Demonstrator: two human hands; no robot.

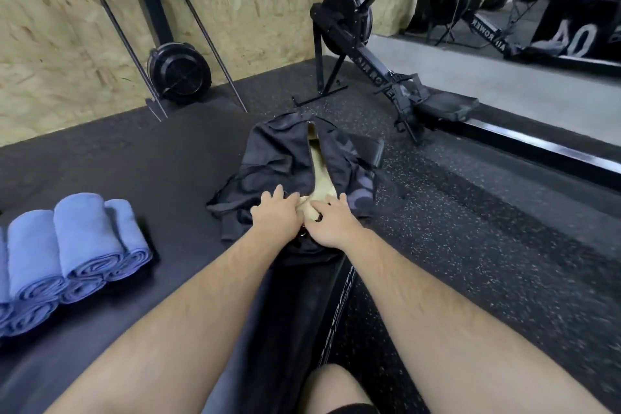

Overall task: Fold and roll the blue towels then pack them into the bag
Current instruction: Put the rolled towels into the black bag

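— Where are the task's things found?
— The bag [285, 151] is laid on the floor [470, 228] straight ahead, its zip parted and the pale lining [319, 175] shown. The rolled blue towels [77, 245] are stacked on the mat [168, 161] to the left, well apart from the bag. None is seen inside it.
— And the grips?
— The left grip [275, 215] is spread flat on the near edge of the mouth, released. The right grip [331, 225] is set on the opposite edge; whether the lining is pinched cannot be told.
— How is the opening best done?
— Both edges should be drawn apart evenly and the mouth widened along its length, so that rolls can be lowered in without being undone.
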